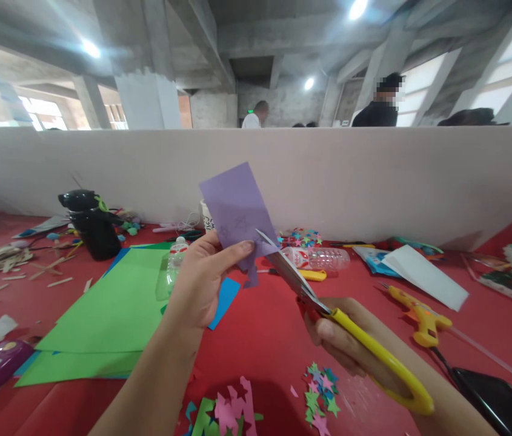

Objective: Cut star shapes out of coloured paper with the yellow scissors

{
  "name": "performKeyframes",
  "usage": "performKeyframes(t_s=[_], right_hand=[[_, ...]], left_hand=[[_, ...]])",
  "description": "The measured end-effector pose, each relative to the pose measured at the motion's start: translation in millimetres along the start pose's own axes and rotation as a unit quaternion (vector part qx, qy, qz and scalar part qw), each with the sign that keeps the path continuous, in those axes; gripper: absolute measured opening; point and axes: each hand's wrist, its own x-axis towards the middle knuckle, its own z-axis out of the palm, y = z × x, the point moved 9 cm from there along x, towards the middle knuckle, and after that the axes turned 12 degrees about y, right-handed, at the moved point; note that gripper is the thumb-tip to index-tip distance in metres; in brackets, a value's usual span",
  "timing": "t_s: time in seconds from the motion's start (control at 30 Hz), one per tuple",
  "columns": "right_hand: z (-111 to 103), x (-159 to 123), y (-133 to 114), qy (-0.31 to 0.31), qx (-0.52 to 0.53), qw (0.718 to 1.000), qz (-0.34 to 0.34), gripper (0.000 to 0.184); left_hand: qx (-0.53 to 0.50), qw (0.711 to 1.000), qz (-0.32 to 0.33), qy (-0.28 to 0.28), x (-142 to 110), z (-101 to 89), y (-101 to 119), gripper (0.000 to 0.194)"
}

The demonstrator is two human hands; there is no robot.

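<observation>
My left hand [208, 266] pinches a sheet of purple paper [237, 200] between thumb and fingers, holding it up above the table. Faint drawn lines show on the paper, and its lower edge is cut ragged. My right hand [342, 333] is wrapped round the yellow handles of a pair of scissors [292, 272]. The blades point up and left, with their tips at the paper's lower right part. Below my hands lie a pile of small coloured paper stars [322, 393] and pink and green paper scraps [232, 412].
Green paper sheets [105, 303] and a black bottle [94, 224] are on the left. A clear plastic bottle [323, 258] and a yellow utility knife [312, 275] lie behind the scissors. On the right is a yellow glue gun [419, 315]. A white partition [374, 181] stands behind.
</observation>
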Motion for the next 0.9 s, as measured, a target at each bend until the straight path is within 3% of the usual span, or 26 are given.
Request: performKeyframes(t_s=[0.1,0.23,0.53,0.9], right_hand=[[7,-2,-1,-0.026,0.020,0.999,0.021,0.061],[12,-5,-13,-0.013,0.075,0.997,0.024,0.057],[16,-5,-12,0.001,0.062,0.998,0.023,0.051],[19,-9,-12,0.068,0.074,0.994,0.045,0.047]], left_hand=[[0.020,0.999,0.025,-0.001,1,0.3,2,0.007],[0.025,0.998,0.051,0.012,0,0.1,2,0.006],[0.027,0.997,0.056,0.036,-2,-4.2,-1,0.006],[0.017,0.997,0.078,0.024,-3,-0.4,1,0.004]])
